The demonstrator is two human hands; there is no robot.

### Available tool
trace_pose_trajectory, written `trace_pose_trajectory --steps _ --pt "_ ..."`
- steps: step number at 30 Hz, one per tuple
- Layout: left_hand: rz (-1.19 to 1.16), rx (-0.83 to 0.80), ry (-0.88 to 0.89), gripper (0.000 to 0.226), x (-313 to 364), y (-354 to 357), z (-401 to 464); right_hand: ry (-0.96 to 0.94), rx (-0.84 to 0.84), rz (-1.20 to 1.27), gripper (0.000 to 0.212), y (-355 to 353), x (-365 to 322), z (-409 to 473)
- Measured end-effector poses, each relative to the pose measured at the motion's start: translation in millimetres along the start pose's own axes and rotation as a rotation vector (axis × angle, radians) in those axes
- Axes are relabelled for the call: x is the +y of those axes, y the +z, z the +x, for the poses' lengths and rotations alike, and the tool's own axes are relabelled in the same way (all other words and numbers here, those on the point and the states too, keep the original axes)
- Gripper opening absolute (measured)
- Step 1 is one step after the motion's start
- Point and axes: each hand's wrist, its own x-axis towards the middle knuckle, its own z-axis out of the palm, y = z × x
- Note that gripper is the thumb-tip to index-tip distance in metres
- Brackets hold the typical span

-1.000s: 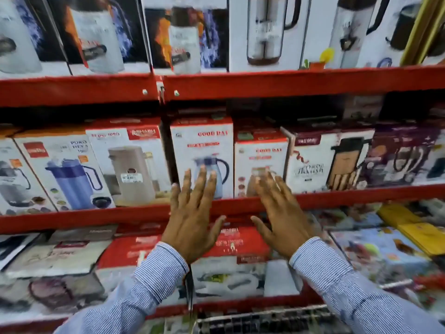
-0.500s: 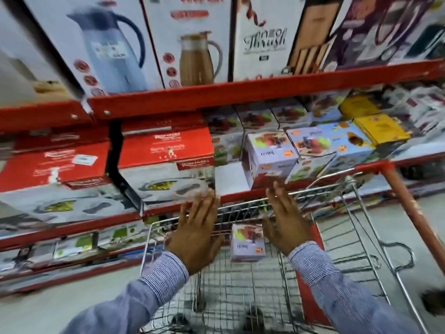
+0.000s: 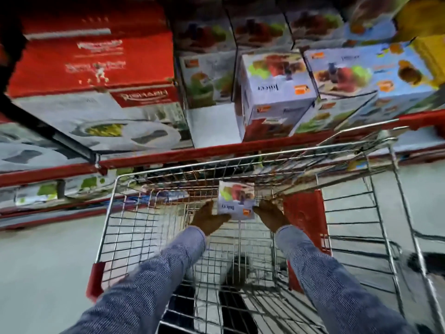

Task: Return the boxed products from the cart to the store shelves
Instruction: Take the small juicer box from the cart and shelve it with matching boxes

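Observation:
A small white juicer box [image 3: 234, 200] with fruit pictures stands at the far end of the wire shopping cart [image 3: 113, 196]. My left hand [image 3: 207, 220] presses against its left side, thumb along the lower edge. Against the right side of the box lies my right hand [image 3: 271, 215]. The box is clamped between both hands inside the basket. Matching juicer boxes [image 3: 277, 92] stand on the store shelf just beyond the cart, behind its red front rail [image 3: 168, 155].
A large red and white boxed product [image 3: 91, 68] fills the shelf's left part. Blue and yellow boxes [image 3: 375, 75] lie at the right. A red flap [image 3: 305, 213] hangs inside the cart at the right. Grey floor [image 3: 48, 261] lies left of the cart.
My view dropped from the flask shelves down to the cart. Both hands went from open in the air down into the basket and closed on the sides of the juicer box.

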Motion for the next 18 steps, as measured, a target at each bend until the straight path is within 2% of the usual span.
trace_pose_trajectory --steps 1,2,5,9,11,12,14,18 --pt "-0.082 -0.003 -0.041 0.061 0.2 4.1 6.8 -0.008 -0.012 0.049 0.084 4.9 12.0 20.0" --pt "-0.151 -0.007 -0.06 0.051 1.2 7.0 11.0 -0.01 -0.028 0.099 0.08 9.4 25.0 38.3" --pt "-0.261 -0.012 -0.062 0.038 8.4 13.7 13.1 -0.024 -0.047 0.235 0.012 10.8 17.2 34.7" --pt "-0.304 0.018 -0.085 0.034 8.7 14.0 8.3 -0.034 -0.048 0.374 0.01 4.5 -5.3 12.5" --pt "-0.301 0.045 -0.105 0.031 7.1 10.1 -0.9 -0.04 -0.047 0.417 0.018 2.5 -3.5 4.7" --pt "-0.302 0.058 -0.109 0.033 5.0 7.9 -4.7 -0.048 -0.039 0.416 0.022 1.0 0.0 0.2" --pt "-0.324 0.099 -0.08 0.034 4.7 1.2 -20.0 -0.099 -0.021 0.385 0.015 -5.3 3.4 -11.2" --pt "-0.389 0.239 0.012 0.022 9.2 -17.9 -65.9 -0.248 0.094 0.317 0.017 -30.2 -41.8 -83.7"
